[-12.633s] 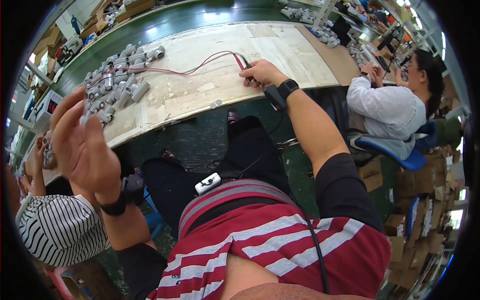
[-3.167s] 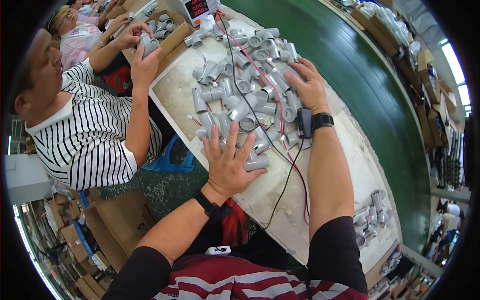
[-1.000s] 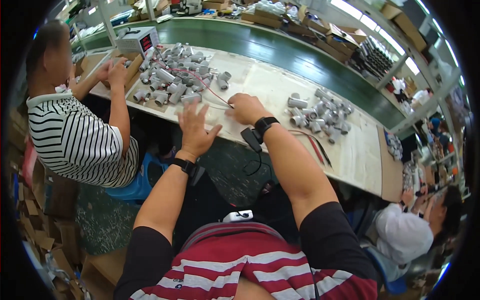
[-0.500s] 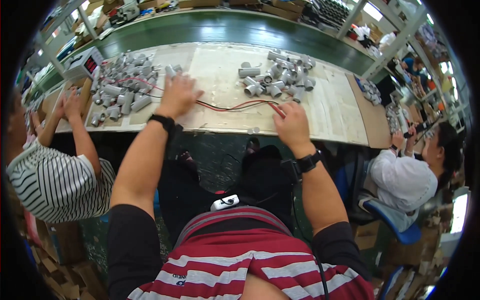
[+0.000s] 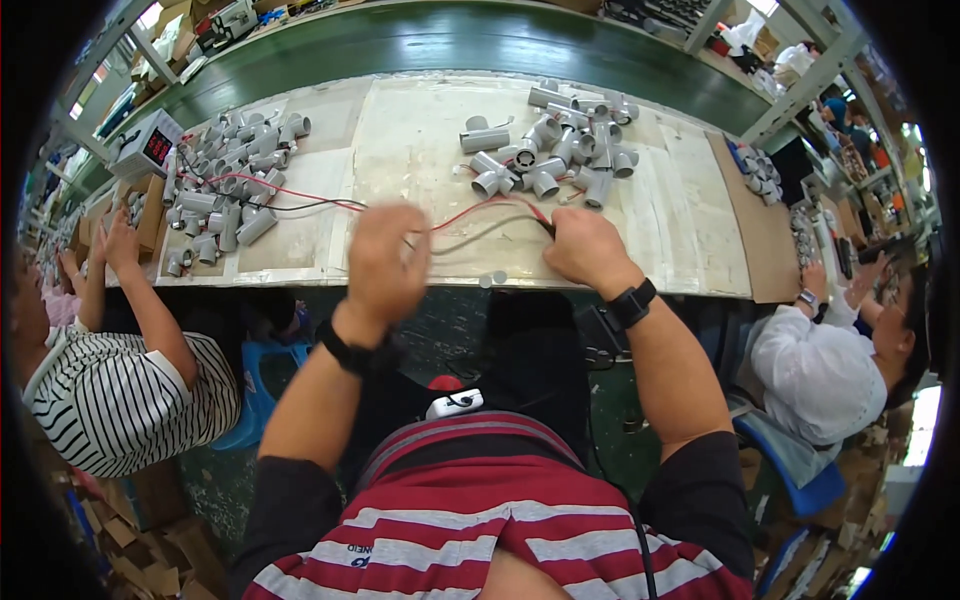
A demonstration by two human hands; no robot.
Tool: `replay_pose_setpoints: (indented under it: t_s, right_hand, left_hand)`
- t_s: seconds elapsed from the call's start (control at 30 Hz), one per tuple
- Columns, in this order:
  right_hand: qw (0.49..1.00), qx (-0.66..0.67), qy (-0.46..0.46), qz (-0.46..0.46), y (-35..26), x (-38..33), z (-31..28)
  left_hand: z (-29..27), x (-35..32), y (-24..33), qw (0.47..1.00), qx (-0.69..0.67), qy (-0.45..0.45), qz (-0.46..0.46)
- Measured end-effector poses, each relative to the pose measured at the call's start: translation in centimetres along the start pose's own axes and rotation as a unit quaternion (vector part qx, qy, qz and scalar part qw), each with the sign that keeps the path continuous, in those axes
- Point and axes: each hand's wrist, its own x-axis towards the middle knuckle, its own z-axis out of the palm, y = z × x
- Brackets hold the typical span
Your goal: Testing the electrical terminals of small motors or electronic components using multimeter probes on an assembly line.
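My left hand (image 5: 388, 262), blurred by motion, is curled into a fist over the near middle of the table. A red wire (image 5: 290, 191) and a black wire (image 5: 305, 205) run into this fist from the left and come out toward my right hand. My right hand (image 5: 592, 248) is closed around the red and black ends of these wires near the table's front edge; its fingers hide most of the ends. Beyond it lies a pile of grey plastic pipe fittings (image 5: 545, 182), some tee-shaped. Two small pale discs (image 5: 493, 279) rest at the front edge between my hands.
Another heap of grey fittings (image 5: 228, 165) covers the table's left part, beside a box-shaped meter (image 5: 145, 148) with red digits. A green surface (image 5: 420, 45) runs behind the pale table (image 5: 410, 120). Co-workers sit at left, in a striped shirt (image 5: 130, 400), and right, in white (image 5: 815, 365).
My left hand has drawn back toward me and its spread fingers have curled in at the wires. The wires bend more between my hands. My right hand has turned slightly, still gripping.
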Motion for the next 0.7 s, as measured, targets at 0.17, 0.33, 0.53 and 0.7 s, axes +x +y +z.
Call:
replay_pose_setpoints:
  t_s: [0.17, 0.33, 0.53, 0.7]
  right_hand:
    - [0.947, 0.297, 0.114, -0.039, -1.2, -0.1, -4.1]
    - [0.866, 0.475, 0.157, -0.004, -2.8, -0.3, -0.7]
    - [0.864, 0.433, 0.245, -0.081, -2.5, -1.0, 4.9]
    - [0.912, 0.318, 0.228, -0.125, -1.8, -2.1, 3.6]
  left_hand:
    - [0.5, -4.6, 3.6, 0.972, -0.086, -0.214, 0.047]
    - [4.4, -1.1, 1.0, 0.983, -0.033, -0.183, -0.006]
    - [9.3, 3.1, -0.9, 0.989, 0.036, -0.096, -0.102]
    - [11.0, 5.4, -1.9, 0.980, 0.082, -0.158, -0.093]
